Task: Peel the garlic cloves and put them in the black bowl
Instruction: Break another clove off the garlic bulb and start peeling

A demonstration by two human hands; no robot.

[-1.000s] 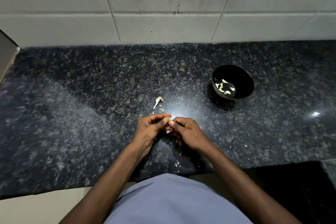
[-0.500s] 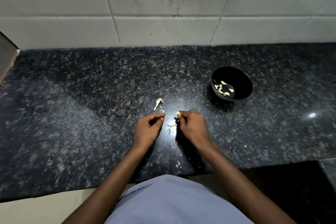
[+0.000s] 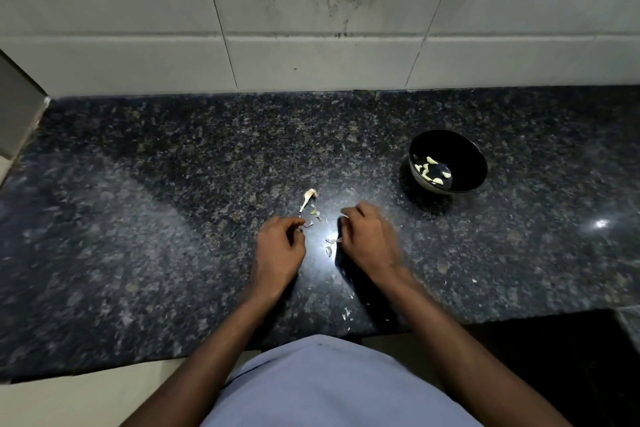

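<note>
the hands have parted since a second ago: the right hand (image 3: pixel 369 239), curled and pinching a clove (image 3: pixel 344 217), is nearer the black bowl (image 3: pixel 474 158) lying up-right, the left hand (image 3: pixel 280 246) loosely curled, seemingly empty.

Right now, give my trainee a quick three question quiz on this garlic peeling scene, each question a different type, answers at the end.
1. True or false: the black bowl already holds peeled cloves.
2. The garlic stem lies: A in the bowl, B on the counter, C in the right hand.
3. Fill in: both hands are ____ of the bowl.

Key: 1 true; 2 B; 3 left.
</note>
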